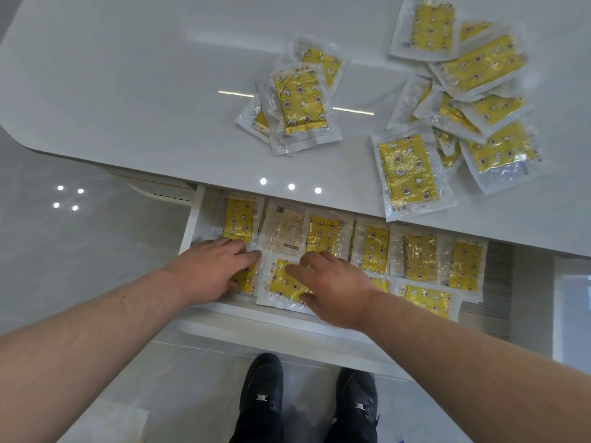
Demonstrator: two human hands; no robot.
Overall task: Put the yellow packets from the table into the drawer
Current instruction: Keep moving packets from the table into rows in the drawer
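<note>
Both hands are down in the open white drawer (192, 225) under the table edge. My left hand (212, 266) lies flat with straight fingers on a yellow packet (248, 278) at the drawer's front left. My right hand (326, 287) rests with spread fingers on the neighbouring yellow packet (283, 284). Several more yellow packets (419, 257) lie side by side across the drawer. On the white table (128, 91) a small pile of yellow packets (299, 100) sits in the middle and a larger heap (463, 100) at the right.
One packet (407, 174) of the right heap reaches the table's front edge above the drawer. My two black shoes (307, 401) stand on the glossy grey floor below the drawer front. A white cabinet part (572, 308) is at the far right.
</note>
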